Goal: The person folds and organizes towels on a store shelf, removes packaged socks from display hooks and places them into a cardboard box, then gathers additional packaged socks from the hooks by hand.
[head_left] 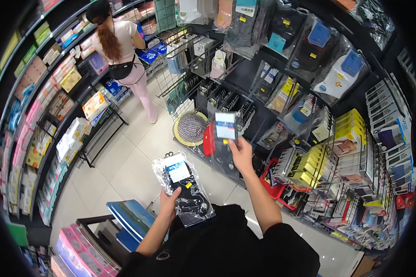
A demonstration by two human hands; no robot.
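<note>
In front of my body, my left hand (169, 202) is closed on a clear plastic pack of black socks (192, 205), thumb on its front. The pack has a white and blue label, a small yellow sticker and a hook at its top. Higher up and to the right, my right hand (241, 156) grips the edge of a second pack of dark socks (224, 154), thumb on its front. Its label is also white and blue. This pack is in front of the rack, and I cannot tell whether it still touches a hook.
Hanging sock packs (305, 44) fill the rack ahead. Boxed goods (309, 166) and a red basket (272, 182) are at right. A checked hat (192, 128) hangs low. A person (120, 41) stands by the curved shelves (55, 92) at left. Pink boxes (81, 251) stand at lower left.
</note>
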